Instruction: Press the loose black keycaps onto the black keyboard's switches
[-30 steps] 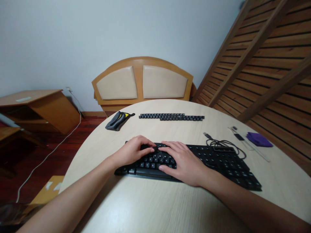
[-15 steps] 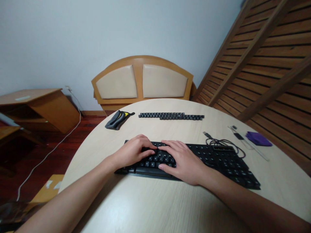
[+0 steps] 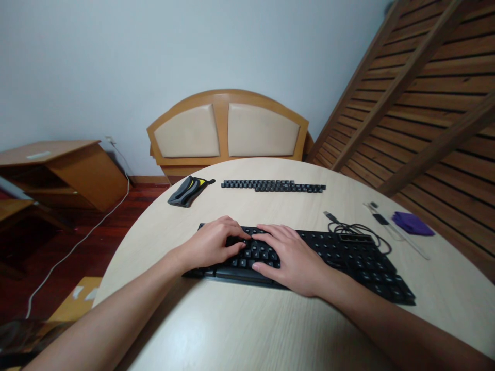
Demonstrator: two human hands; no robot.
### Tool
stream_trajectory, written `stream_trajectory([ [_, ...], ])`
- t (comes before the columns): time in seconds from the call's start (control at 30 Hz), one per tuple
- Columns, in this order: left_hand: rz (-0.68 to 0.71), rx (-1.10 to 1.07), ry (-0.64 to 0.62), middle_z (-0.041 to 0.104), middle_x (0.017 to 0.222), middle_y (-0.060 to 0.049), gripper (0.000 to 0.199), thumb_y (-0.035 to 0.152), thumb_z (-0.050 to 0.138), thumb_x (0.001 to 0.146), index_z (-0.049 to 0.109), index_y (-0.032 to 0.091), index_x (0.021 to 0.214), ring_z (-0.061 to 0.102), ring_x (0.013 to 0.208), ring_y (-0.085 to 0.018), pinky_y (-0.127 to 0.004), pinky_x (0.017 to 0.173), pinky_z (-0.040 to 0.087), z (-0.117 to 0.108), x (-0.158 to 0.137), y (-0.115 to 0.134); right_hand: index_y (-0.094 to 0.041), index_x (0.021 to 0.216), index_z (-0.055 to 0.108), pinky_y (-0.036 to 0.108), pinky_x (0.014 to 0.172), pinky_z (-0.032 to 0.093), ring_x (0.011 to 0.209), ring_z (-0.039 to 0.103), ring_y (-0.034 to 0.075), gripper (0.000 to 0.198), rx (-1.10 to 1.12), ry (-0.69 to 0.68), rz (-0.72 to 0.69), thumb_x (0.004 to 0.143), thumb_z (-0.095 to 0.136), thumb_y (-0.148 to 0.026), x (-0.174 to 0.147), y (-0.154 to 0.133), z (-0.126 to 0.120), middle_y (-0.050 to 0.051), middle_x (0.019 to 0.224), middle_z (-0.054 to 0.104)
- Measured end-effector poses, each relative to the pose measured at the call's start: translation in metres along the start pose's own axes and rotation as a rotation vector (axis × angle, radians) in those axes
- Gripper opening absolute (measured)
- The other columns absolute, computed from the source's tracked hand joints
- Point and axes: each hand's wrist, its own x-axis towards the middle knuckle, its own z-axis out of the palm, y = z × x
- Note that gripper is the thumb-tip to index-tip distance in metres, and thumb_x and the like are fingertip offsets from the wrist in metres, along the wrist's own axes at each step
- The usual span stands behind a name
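A black computer keyboard (image 3: 243,273) lies at a slant on the round table, with both hands on it. My left hand (image 3: 212,242) rests over its left part, fingers bent and thumb apart from the index finger. My right hand (image 3: 296,257) lies over the middle with its fingers spread and the thumb low near the space bar. Both index fingertips meet at the upper keys; what lies right under them is hidden. Neither hand visibly holds anything. Beyond the keyboard, loose black keycaps (image 3: 270,185) stand lined up in rows.
A grey, black and yellow pouch (image 3: 189,191) lies at the table's back left. The coiled USB cable (image 3: 350,228) sits behind the keyboard. To the right are a thin white stick (image 3: 412,241), a small black piece (image 3: 381,219) and a folded purple cloth (image 3: 413,223).
My left thumb and fingers have shifted very slightly on the keys. My right hand stays in nearly the same place. The view has moved by a few pixels.
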Motion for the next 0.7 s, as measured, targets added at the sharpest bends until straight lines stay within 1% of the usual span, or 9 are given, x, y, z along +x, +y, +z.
stream_trajectory([
  [0.17, 0.008, -0.015, 0.005, 0.074, 0.099, -0.005, 0.019, 0.025, 0.063, 0.094, 0.072, 0.022, 0.11, 0.063, 0.1, -0.023, -0.037, 0.092, 0.049, 0.0011, 0.0001, -0.0012, -0.023, 0.132, 0.061, 0.053, 0.114, 0.034, 0.134, 0.047, 0.031, 0.055, 0.003, 0.009, -0.002, 0.087, 0.064, -0.054, 0.0, 0.0004, 0.0004, 0.01, 0.147, 0.053],
  [0.37, 0.003, -0.005, 0.003, 0.074, 0.1, -0.005, 0.017, 0.021, 0.063, 0.092, 0.072, 0.021, 0.107, 0.063, 0.099, -0.023, -0.037, 0.092, 0.048, 0.0015, -0.0001, -0.0027, -0.023, 0.133, 0.061, 0.053, 0.114, 0.034, 0.134, 0.046, 0.031, 0.056, -0.002, -0.003, 0.003, 0.087, 0.063, -0.055, -0.0003, 0.0005, 0.0001, 0.01, 0.147, 0.053],
  [0.53, -0.057, -0.073, 0.03, 0.074, 0.1, -0.004, 0.016, 0.021, 0.064, 0.091, 0.072, 0.021, 0.105, 0.065, 0.099, -0.022, -0.036, 0.091, 0.048, 0.0007, -0.0003, -0.0024, -0.023, 0.133, 0.061, 0.053, 0.114, 0.033, 0.135, 0.046, 0.03, 0.056, -0.003, -0.006, 0.004, 0.087, 0.064, -0.054, -0.0002, 0.0002, 0.0006, 0.01, 0.147, 0.052],
  [0.7, -0.094, -0.144, 0.016, 0.075, 0.099, -0.003, 0.015, 0.022, 0.066, 0.089, 0.074, 0.022, 0.102, 0.066, 0.096, -0.021, -0.033, 0.09, 0.049, -0.0008, 0.0004, -0.0046, -0.024, 0.133, 0.061, 0.054, 0.115, 0.033, 0.135, 0.046, 0.031, 0.056, 0.006, 0.003, 0.002, 0.087, 0.064, -0.056, -0.0006, 0.0006, 0.0011, 0.009, 0.148, 0.052],
])
